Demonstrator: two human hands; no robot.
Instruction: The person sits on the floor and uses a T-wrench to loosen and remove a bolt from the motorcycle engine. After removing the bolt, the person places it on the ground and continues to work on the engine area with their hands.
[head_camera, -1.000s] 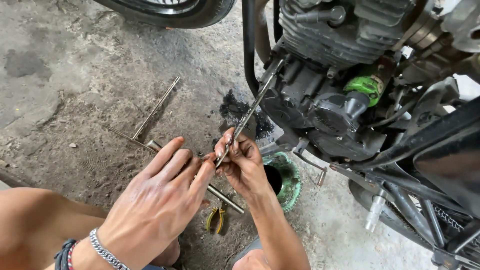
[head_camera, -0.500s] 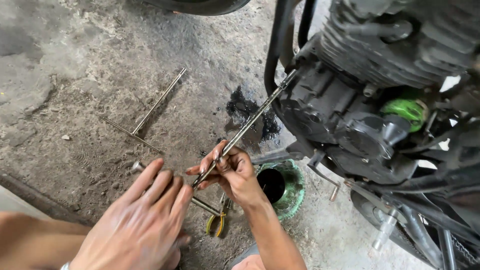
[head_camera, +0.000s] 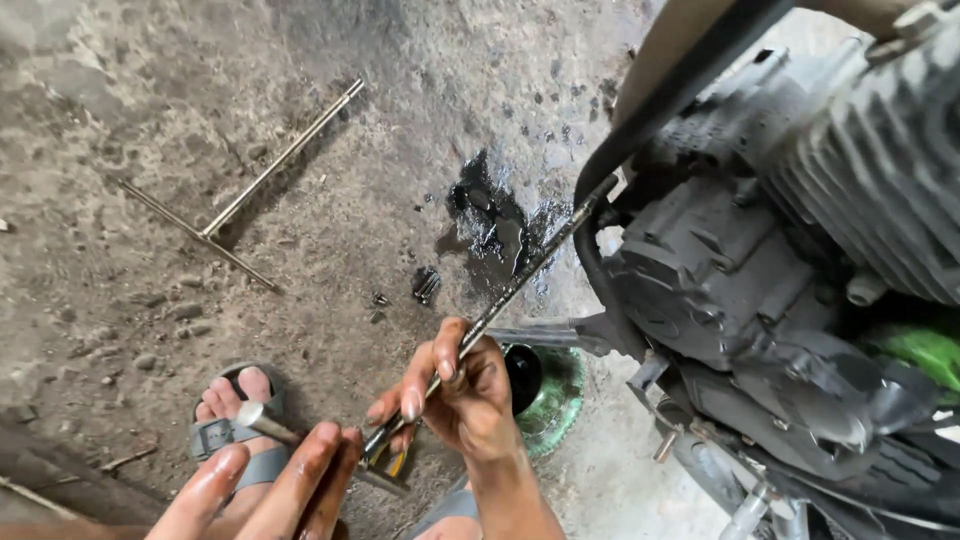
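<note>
Left hand (head_camera: 265, 485) has let go of the long thin dark metal rod (head_camera: 510, 290) and dropped low, fingers loose. Right hand (head_camera: 455, 395) alone pinches the rod's near end; far tip sits against the greasy grey motorcycle engine (head_camera: 760, 260). One-handed control now.

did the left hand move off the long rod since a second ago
Yes. The left hand has come away from the long rod and dropped toward the sandalled foot, while the right hand keeps gripping the rod, which runs to the engine.
</note>
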